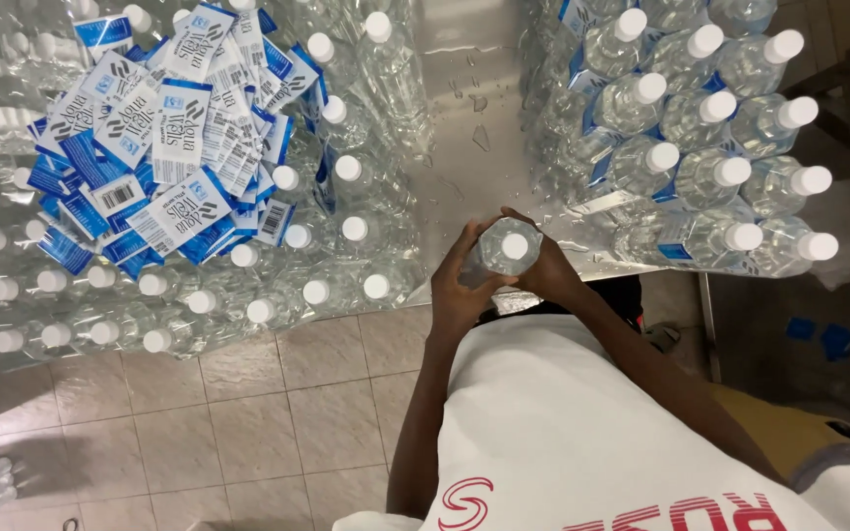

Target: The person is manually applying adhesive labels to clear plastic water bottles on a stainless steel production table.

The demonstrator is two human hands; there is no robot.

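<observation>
A wet steel table [464, 59] runs away from me, its bare middle strip beaded with water between two crowds of bottles. On the left stands the biggest mass, unlabelled clear bottles [199, 295] with white caps, packed upright in rows that reach the near edge of the table. On the right a smaller block of labelled bottles [700, 147] leans toward me, blue and white bands around them, caps pointing near and right. Heaped on top of the left crowd, toward the far side, lies a loose pile of blue and white labels [164, 138], overlapping every which way. Below the table on the near left is pale tiled floor [248, 413]. At the table's near edge, in the gap between the two groups, I hold one clear bottle [509, 246] upright in front of my white shirt, its white cap facing up. My left hand [459, 285] is wrapped around its left side, fingers curled closed on it, and my right hand [553, 270] clasps the right side, fingers bent round the far face.
</observation>
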